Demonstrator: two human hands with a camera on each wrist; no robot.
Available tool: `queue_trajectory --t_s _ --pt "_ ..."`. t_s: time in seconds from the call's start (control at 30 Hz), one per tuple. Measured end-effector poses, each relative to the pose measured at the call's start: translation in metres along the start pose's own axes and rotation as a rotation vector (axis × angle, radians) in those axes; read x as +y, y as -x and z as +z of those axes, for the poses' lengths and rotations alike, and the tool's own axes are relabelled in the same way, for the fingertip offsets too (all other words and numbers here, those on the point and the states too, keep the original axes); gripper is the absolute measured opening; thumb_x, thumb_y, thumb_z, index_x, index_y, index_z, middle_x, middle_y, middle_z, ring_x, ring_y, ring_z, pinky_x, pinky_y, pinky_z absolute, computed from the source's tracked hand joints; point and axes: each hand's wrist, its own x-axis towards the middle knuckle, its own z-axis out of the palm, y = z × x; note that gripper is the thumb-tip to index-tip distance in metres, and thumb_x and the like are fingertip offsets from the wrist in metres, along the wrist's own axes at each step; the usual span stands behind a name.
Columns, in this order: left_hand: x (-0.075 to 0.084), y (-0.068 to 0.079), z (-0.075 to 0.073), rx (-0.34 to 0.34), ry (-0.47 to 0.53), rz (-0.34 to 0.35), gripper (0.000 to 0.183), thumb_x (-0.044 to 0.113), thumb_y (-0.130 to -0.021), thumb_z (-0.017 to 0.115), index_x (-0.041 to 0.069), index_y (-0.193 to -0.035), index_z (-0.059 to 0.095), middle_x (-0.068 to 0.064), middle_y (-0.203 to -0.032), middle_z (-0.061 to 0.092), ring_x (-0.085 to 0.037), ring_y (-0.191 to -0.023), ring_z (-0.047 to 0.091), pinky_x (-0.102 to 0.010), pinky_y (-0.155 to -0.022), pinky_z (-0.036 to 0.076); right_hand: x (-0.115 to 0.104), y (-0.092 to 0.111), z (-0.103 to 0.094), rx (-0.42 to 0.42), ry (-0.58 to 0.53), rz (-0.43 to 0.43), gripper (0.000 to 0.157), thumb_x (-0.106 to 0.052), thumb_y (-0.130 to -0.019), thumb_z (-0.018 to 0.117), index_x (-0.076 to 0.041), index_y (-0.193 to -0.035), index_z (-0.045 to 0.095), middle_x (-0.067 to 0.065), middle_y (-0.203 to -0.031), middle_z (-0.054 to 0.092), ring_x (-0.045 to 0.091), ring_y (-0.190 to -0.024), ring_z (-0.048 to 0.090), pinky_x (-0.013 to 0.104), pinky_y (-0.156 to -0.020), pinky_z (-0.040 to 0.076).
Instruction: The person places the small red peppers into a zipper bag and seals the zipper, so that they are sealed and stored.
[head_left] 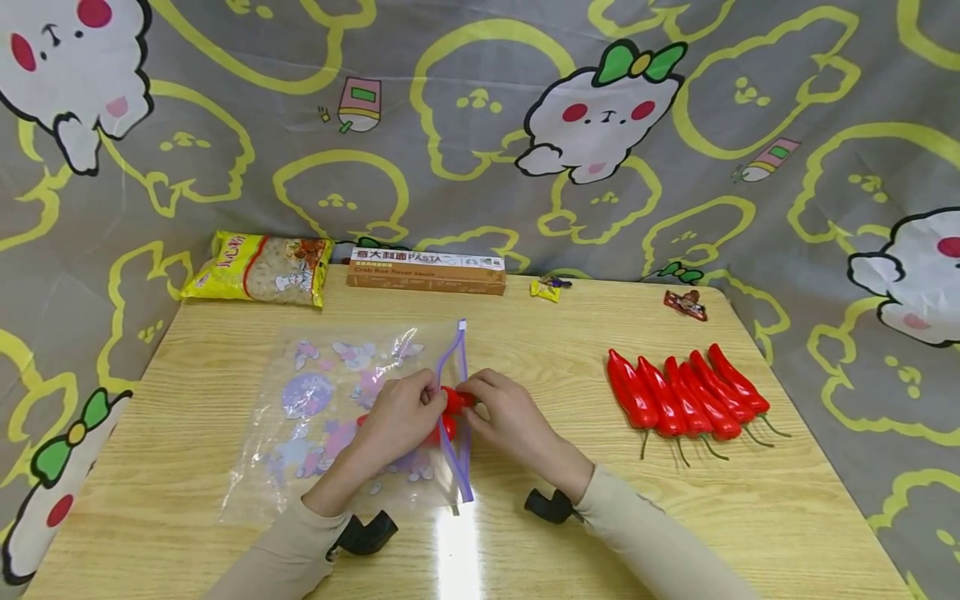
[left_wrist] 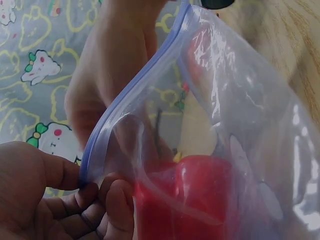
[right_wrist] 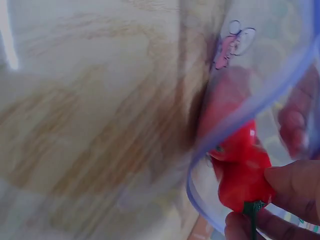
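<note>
A clear zip bag (head_left: 251, 467) with pastel prints and a purple zip edge lies flat, its mouth facing right. My left hand (head_left: 401, 417) pinches the zip edge between thumb and fingers, as the left wrist view shows, and the mouth stands apart there. At that mouth my right hand (head_left: 510, 412) holds a red chili pepper (right_wrist: 245, 182) near its green stem, the pepper's body pointing into the bag. More red (left_wrist: 205, 185) shows through the plastic in the left wrist view. How many peppers are inside, I cannot tell.
Several red chili peppers (head_left: 682, 400) lie in a row on the right of the wooden table (head_left: 555, 333). Along the back are a yellow food packet (head_left: 258, 268), a pasta box (head_left: 426, 271), a small yellow-wrapped sweet (head_left: 545, 290) and a red-brown wrapped piece (head_left: 686, 304).
</note>
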Motion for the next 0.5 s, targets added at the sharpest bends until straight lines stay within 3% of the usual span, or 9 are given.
queue_trajectory --t_s 0.27,0.5 --pt "0.001 -0.001 -0.001 0.004 -0.011 -0.005 0.020 0.016 -0.086 0.053 0.016 -0.067 0.050 0.005 -0.054 0.046 -0.007 -0.045 0.040 -0.021 -0.041 0.031 -0.006 -0.012 0.020 0.003 0.003 -0.027 0.015 -0.009 -0.079 0.066 -0.009 -0.094 0.066 -0.001 -0.089 0.065 0.011 -0.080 0.060 0.024 -0.068 0.049" --pt "0.000 -0.002 -0.002 0.030 -0.010 -0.018 0.020 0.016 -0.085 0.054 0.015 -0.066 0.050 0.005 -0.054 0.047 -0.008 -0.047 0.043 -0.023 -0.042 0.034 -0.010 -0.014 0.027 -0.028 0.021 0.003 0.012 -0.007 -0.080 0.063 -0.007 -0.092 0.066 -0.001 -0.081 0.062 0.010 -0.068 0.058 0.023 -0.060 0.048"
